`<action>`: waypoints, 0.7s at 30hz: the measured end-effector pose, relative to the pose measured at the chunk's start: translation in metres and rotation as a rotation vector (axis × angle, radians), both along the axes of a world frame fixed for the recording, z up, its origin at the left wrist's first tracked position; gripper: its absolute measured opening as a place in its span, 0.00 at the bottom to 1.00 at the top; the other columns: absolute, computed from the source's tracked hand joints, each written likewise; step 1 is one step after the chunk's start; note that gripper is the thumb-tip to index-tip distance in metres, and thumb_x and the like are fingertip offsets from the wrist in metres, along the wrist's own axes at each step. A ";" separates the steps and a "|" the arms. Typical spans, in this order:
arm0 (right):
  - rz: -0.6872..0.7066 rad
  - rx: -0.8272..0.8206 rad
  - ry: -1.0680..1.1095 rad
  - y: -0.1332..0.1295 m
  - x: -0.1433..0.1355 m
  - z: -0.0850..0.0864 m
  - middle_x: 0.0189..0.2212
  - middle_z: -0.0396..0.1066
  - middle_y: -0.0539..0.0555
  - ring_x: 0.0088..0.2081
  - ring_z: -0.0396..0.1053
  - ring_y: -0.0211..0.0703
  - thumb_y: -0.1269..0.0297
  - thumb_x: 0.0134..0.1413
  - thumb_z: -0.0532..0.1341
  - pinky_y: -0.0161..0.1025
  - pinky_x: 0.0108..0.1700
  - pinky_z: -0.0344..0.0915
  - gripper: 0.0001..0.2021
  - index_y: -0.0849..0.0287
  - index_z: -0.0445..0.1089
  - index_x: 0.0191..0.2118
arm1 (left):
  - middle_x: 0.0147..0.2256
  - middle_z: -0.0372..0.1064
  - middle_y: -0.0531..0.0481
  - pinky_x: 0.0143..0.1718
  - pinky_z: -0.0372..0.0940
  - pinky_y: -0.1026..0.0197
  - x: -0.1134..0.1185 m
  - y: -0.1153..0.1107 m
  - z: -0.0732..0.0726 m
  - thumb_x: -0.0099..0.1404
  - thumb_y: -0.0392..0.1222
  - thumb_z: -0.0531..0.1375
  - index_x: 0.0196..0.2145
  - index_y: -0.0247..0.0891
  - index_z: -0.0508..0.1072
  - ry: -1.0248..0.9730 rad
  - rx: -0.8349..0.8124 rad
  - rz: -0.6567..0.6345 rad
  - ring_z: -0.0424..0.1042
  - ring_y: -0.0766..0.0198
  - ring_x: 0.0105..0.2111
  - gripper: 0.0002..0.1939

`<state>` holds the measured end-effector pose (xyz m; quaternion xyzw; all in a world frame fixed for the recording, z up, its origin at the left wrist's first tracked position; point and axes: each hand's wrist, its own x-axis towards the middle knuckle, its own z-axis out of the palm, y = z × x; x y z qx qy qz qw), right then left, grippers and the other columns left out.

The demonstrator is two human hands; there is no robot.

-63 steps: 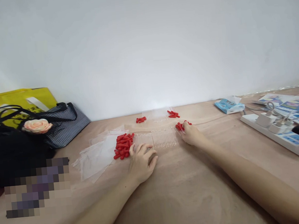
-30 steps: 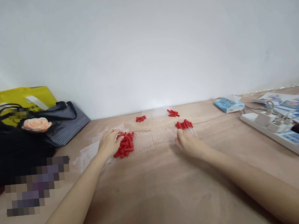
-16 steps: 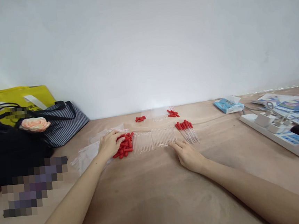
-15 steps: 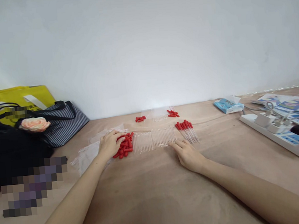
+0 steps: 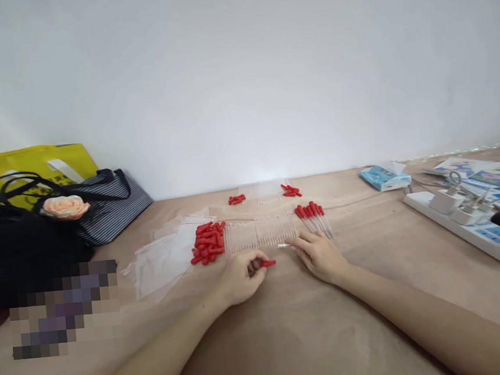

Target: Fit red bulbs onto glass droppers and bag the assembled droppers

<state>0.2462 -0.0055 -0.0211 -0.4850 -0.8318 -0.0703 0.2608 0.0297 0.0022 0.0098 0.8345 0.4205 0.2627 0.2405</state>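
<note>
My left hand (image 5: 240,277) pinches a red rubber dropper bulb (image 5: 269,263), its narrow end pointing right, in front of the rows of tubes. My right hand (image 5: 320,258) grips a clear glass dropper tube (image 5: 283,244), one end sticking out leftward from the fingertips. Behind both hands lie rows of clear glass tubes (image 5: 258,231), side by side. A heap of red bulbs (image 5: 206,244) sits to their left. To the right rest several droppers (image 5: 311,212) with red bulbs fitted on their tubes.
Clear zip bags (image 5: 164,262) are spread left of the heap. Near the wall are small groups of red bulbs (image 5: 236,200) and red-topped pieces (image 5: 291,190). A tissue pack (image 5: 384,176) and a power strip (image 5: 468,229) stand right; a striped bag (image 5: 114,211) stands left.
My left hand has come away from the heap, moving right and nearer with a red bulb. My right hand has shifted slightly right, the tube now apart from the rows.
</note>
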 end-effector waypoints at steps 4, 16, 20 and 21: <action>0.039 -0.016 -0.013 0.000 0.000 0.002 0.31 0.66 0.53 0.34 0.62 0.40 0.67 0.60 0.47 0.38 0.36 0.50 0.12 0.57 0.66 0.38 | 0.29 0.67 0.52 0.28 0.60 0.66 0.001 -0.005 -0.008 0.49 0.28 0.53 0.33 0.37 0.71 0.045 0.057 -0.020 0.65 0.68 0.26 0.14; 0.164 -0.025 0.097 -0.007 -0.008 0.003 0.33 0.71 0.52 0.33 0.66 0.37 0.69 0.57 0.49 0.39 0.38 0.49 0.10 0.58 0.67 0.40 | 0.31 0.67 0.51 0.36 0.61 0.62 0.008 -0.003 -0.011 0.60 0.35 0.52 0.32 0.37 0.68 -0.039 0.164 0.038 0.66 0.64 0.33 0.05; 0.190 0.007 0.122 -0.010 -0.012 0.003 0.35 0.72 0.52 0.33 0.66 0.36 0.69 0.57 0.50 0.39 0.38 0.48 0.10 0.58 0.67 0.39 | 0.29 0.67 0.53 0.32 0.61 0.64 0.007 -0.003 -0.012 0.61 0.35 0.51 0.32 0.38 0.65 -0.042 0.127 0.037 0.66 0.66 0.30 0.04; 0.194 0.013 0.122 -0.010 -0.013 0.003 0.34 0.72 0.52 0.32 0.66 0.36 0.69 0.57 0.50 0.39 0.37 0.48 0.10 0.58 0.67 0.39 | 0.29 0.67 0.53 0.32 0.61 0.64 0.007 -0.003 -0.012 0.61 0.36 0.51 0.32 0.38 0.65 -0.047 0.122 0.038 0.66 0.66 0.29 0.04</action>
